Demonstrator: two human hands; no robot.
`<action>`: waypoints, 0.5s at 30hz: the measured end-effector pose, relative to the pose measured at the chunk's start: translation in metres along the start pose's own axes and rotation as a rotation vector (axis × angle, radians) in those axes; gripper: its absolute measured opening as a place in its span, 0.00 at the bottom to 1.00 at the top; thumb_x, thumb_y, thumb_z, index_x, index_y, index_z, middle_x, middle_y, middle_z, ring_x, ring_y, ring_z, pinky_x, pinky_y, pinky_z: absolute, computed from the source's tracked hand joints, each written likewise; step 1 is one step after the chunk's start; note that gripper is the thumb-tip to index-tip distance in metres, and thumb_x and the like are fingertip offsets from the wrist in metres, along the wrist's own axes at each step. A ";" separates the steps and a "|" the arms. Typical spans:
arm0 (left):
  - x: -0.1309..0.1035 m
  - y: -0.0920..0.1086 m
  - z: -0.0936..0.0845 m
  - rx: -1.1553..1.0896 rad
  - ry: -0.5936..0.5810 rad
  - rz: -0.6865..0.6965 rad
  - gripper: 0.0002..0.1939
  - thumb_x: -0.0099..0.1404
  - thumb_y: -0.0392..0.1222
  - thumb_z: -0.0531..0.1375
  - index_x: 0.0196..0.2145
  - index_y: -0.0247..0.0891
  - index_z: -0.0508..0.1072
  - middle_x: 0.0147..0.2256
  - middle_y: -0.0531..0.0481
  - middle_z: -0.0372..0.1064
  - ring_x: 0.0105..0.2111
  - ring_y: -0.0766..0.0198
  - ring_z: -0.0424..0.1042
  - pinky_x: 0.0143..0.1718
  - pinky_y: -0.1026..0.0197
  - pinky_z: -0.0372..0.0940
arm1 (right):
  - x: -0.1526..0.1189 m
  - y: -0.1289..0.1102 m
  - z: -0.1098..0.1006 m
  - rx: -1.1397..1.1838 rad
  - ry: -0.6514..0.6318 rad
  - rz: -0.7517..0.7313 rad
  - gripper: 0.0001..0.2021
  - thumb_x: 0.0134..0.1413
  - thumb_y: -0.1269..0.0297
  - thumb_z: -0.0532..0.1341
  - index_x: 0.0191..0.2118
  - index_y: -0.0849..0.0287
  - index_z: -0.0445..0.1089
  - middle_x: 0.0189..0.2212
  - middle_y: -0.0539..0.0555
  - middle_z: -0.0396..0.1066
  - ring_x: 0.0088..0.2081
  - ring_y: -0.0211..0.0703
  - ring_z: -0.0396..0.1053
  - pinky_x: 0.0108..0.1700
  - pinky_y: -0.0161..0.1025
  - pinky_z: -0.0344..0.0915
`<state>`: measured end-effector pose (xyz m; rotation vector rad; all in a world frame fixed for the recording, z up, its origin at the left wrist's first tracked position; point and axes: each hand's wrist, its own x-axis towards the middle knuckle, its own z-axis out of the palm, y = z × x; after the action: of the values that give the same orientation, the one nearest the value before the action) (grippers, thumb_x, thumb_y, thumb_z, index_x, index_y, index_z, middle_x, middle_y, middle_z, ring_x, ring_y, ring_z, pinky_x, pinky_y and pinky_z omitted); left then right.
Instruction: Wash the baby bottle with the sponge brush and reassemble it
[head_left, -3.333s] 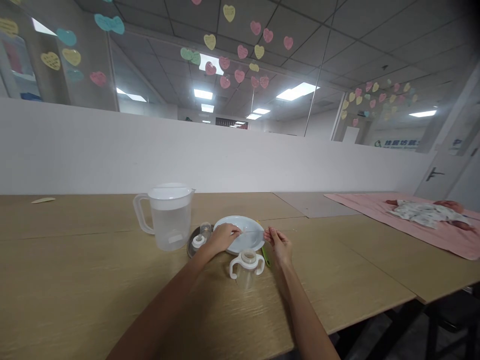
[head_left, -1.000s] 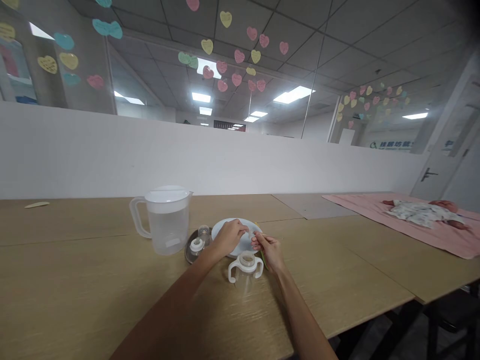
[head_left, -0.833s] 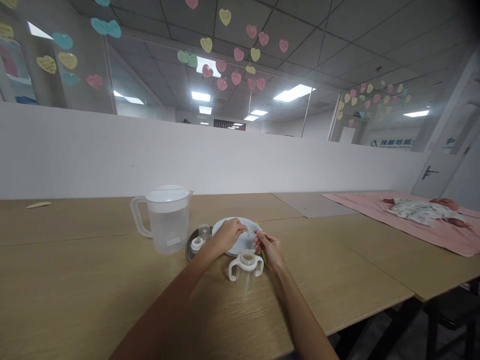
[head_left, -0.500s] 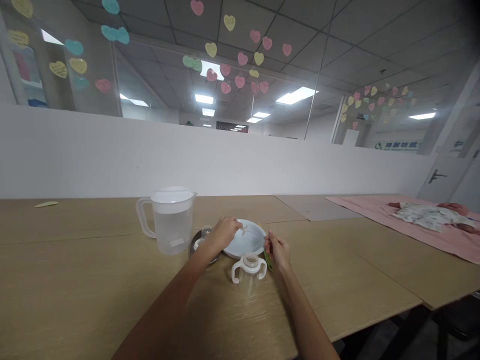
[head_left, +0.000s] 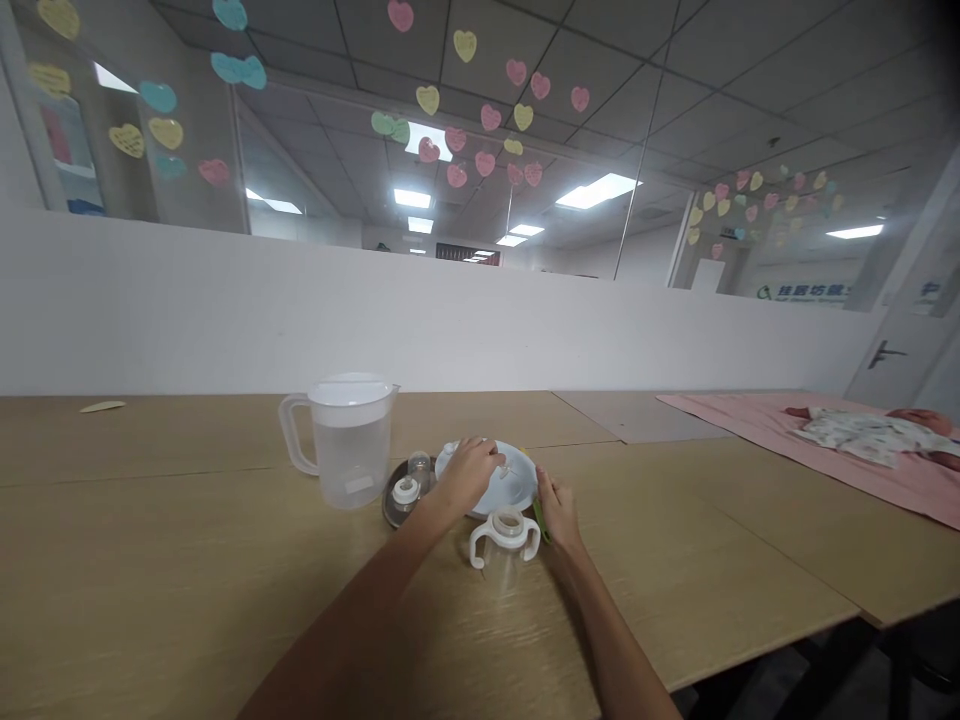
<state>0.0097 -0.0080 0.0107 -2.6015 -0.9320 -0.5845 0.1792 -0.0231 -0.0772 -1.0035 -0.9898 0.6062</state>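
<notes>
We had the left hand [head_left: 471, 475] above the white bowl [head_left: 510, 493], slightly right of the frame's center. Its fingertips were together, clamped on a small clear piece [head_left: 506, 467] over the bowl's interior; the exact shape of the piece was too small to tell. We had the right hand [head_left: 560, 508] at the bowl's right rim, fingers bent; we could not tell whether they were clamped on the rim. A green handle [head_left: 542, 524] lay just beside this hand, partly hidden.

We had the two-handled bottle [head_left: 505, 555] upright and uncapped on the wooden table [head_left: 187, 560], directly below the bowl in the frame; we could not tell whether the two touched. The round metal tray [head_left: 391, 514], left of the bowl, held the white-collared nipple assembly [head_left: 406, 490] and the clear dome cap [head_left: 419, 466]. Farther left, the translucent lidded pitcher [head_left: 351, 450] stood upright, its handle pointing left. At the right edge of the frame, the pink cloth [head_left: 750, 425] bore a small figure in patterned white clothing [head_left: 855, 435]. Heart-shaped notes [head_left: 490, 117] dotted the glass across the top of the frame.
</notes>
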 end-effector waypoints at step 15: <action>0.008 0.025 -0.002 -0.218 0.034 0.090 0.14 0.63 0.28 0.52 0.40 0.38 0.75 0.37 0.46 0.69 0.39 0.61 0.66 0.41 0.60 0.61 | -0.003 -0.006 0.002 0.001 -0.017 -0.006 0.27 0.43 0.39 0.59 0.16 0.58 0.54 0.14 0.43 0.50 0.19 0.30 0.48 0.20 0.31 0.46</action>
<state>0.0308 -0.0231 0.0128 -2.7980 -0.7749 -0.7406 0.1760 -0.0276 -0.0725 -0.9956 -1.0070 0.6110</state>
